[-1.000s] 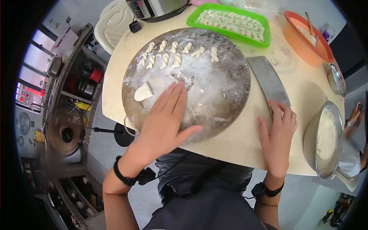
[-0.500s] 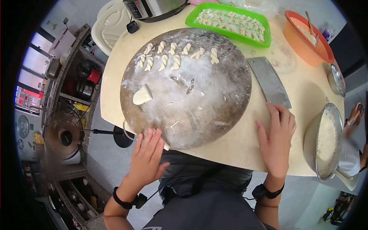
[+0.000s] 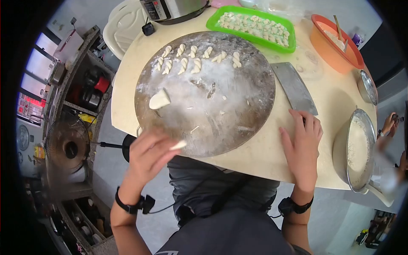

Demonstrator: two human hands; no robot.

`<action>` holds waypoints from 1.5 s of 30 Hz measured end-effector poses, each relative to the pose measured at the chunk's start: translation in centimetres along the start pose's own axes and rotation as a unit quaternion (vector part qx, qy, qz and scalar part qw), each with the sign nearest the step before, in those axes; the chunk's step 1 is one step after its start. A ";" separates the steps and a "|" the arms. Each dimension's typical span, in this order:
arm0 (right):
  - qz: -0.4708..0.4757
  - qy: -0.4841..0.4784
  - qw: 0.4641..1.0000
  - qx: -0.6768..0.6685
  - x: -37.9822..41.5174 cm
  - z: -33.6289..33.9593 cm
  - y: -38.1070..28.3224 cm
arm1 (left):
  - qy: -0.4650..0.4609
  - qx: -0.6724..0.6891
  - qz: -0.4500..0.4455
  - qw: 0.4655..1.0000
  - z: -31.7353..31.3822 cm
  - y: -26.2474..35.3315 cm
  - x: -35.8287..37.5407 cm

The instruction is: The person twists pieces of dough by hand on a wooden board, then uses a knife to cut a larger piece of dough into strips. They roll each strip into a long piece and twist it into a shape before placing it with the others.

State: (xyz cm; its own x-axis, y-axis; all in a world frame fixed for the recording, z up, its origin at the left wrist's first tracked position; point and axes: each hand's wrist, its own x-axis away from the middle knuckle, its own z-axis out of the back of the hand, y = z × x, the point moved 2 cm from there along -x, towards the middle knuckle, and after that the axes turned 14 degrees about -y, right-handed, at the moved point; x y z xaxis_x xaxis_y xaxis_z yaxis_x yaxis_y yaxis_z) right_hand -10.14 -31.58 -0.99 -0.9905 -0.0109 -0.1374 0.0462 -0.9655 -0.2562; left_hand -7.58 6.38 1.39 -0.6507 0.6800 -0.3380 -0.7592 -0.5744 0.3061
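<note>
My left hand (image 3: 148,155) is lifted over the near-left edge of the round wooden board (image 3: 238,127), its fingers closed on a small piece of dough (image 3: 179,145). A larger rounded lump of dough (image 3: 160,100) lies farther up the board. Several twisted dough pieces (image 3: 183,65) are lined up in two rows near the far side. Right of the board, my right hand (image 3: 301,146) rests with thumb and fingers apart over the dark handle of a cleaver (image 3: 295,87), whose blade lies flat on the table. The fingers partly hide the handle.
A green tray (image 3: 255,38) of small dough pieces stands behind the board. On the right are an orange basin (image 3: 329,51), a small metal bowl (image 3: 367,88) and a metal bowl of flour (image 3: 355,153). An electric cooker (image 3: 174,10) sits at the back; a fan (image 3: 68,146) stands left.
My left hand has risen from lying flat at the board's near edge, and its fingers have closed on the dough piece. My right hand and the cleaver keep their places.
</note>
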 end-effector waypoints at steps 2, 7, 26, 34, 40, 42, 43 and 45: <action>0.006 -0.001 1.000 0.003 0.0 -0.1 -0.1 | 0.012 0.014 0.001 1.000 0.0 -0.4 -2.4; 0.018 0.001 1.000 0.012 0.1 -0.4 0.6 | -0.093 -0.013 0.014 0.995 -1.6 -0.2 -5.7; 0.054 -0.050 0.997 0.009 0.6 0.3 -0.9 | -0.131 -0.114 0.170 0.970 -6.2 7.6 -4.1; 0.042 -0.047 0.998 -0.011 0.8 0.7 -0.8 | -0.109 -0.123 0.137 0.977 -5.7 2.7 -9.1; 0.029 -0.043 0.999 -0.015 1.0 0.9 -0.5 | -0.154 -0.095 0.158 0.971 -6.4 8.5 -2.0; 0.038 -0.050 0.998 -0.017 1.0 0.6 -0.6 | -0.134 -0.086 0.175 0.972 -6.5 8.5 -2.1; 0.048 -0.056 0.997 -0.015 1.1 0.6 -0.7 | -0.128 -0.091 0.180 0.971 -6.3 8.1 -2.9; 0.056 -0.061 0.996 -0.014 1.1 0.4 -0.7 | -0.121 -0.123 0.182 0.968 -6.3 6.7 -5.1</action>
State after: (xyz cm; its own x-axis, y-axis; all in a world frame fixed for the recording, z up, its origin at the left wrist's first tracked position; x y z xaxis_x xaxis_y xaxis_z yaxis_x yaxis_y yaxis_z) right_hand -11.36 -31.00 -0.54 -0.9874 -0.1505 -0.0497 0.1584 -0.9489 -0.2728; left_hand -9.45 -3.86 -0.47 -0.8759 0.4821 -0.0196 -0.4802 -0.8668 0.1343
